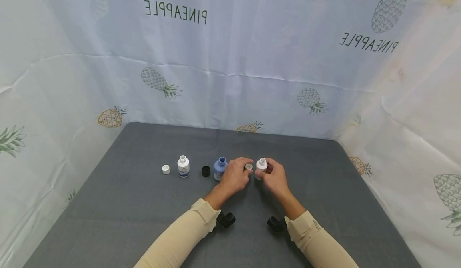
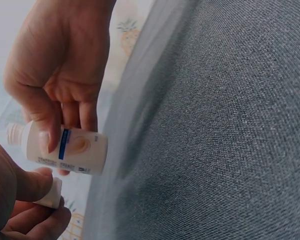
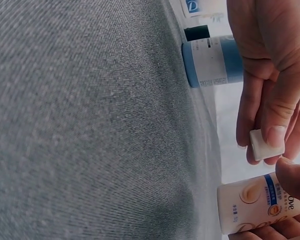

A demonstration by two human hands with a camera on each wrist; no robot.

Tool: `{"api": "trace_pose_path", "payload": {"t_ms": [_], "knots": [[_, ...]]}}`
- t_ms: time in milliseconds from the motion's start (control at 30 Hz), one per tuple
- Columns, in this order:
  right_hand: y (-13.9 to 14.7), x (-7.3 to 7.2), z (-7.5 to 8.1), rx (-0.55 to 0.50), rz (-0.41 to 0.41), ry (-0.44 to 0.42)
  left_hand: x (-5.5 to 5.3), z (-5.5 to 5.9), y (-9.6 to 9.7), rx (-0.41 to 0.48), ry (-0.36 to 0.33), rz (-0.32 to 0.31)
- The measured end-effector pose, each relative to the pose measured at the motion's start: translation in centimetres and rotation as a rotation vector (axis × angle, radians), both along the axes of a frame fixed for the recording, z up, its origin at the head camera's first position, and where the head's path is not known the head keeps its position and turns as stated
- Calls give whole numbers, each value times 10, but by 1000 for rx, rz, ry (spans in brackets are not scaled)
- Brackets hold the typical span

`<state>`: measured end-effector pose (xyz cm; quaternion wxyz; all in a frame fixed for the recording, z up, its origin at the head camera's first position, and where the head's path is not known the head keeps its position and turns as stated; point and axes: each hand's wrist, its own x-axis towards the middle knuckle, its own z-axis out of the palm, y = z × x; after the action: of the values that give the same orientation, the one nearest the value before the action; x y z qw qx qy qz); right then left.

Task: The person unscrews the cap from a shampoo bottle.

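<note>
In the head view my left hand (image 1: 235, 175) pinches a small white cap (image 1: 249, 167) between thumb and fingers. Close by on its right, my right hand (image 1: 275, 177) grips a small white bottle (image 1: 261, 165) with its bare neck facing up. The right wrist view shows a label with a blue band on this bottle (image 3: 252, 202), and the cap (image 3: 264, 146) apart from it. A blue bottle (image 1: 219, 169) without a cap stands just left of my left hand, partly hidden by it.
Left of the blue bottle lies a black cap (image 1: 205, 171). Farther left stand an uncapped white bottle (image 1: 183, 167) and a white cap (image 1: 166, 169). All rest on a dark grey tabletop (image 1: 144, 216). A pineapple-print curtain (image 1: 230, 100) hangs behind and at both sides.
</note>
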<state>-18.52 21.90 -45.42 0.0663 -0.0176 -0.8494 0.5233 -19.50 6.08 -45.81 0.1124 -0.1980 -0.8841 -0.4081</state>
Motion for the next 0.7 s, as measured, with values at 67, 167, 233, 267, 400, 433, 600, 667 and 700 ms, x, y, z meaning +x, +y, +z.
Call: {"api": "trace_pose_path", "payload": {"t_ms": [67, 167, 233, 267, 400, 433, 600, 667, 700], "knots": [[0, -1, -1, -3, -4, -3, 0, -1, 1, 3, -5, 0], [1, -2, -3, -9, -7, -10, -1, -2, 1, -1, -7, 0], [1, -3, -4, -13, -9, -15, -1, -3, 2, -3, -9, -5], [1, -3, -4, -13, -9, -15, -1, -3, 2, -8, -8, -5], [3, -3, -6, -16, -11, -3, -1, -3, 3, -19, -20, -10], [3, -4, -7, -18, -9, 5, -1, -3, 3, -22, -27, -10], [3, -4, -7, -13, -3, 43, -3, -6, 4, -30, -49, -5], [3, -4, -7, -15, -5, 32, -3, -6, 5, -29, -54, -5], [3, -4, -7, -18, -4, 25, -3, -6, 5, -31, -51, -6]]}}
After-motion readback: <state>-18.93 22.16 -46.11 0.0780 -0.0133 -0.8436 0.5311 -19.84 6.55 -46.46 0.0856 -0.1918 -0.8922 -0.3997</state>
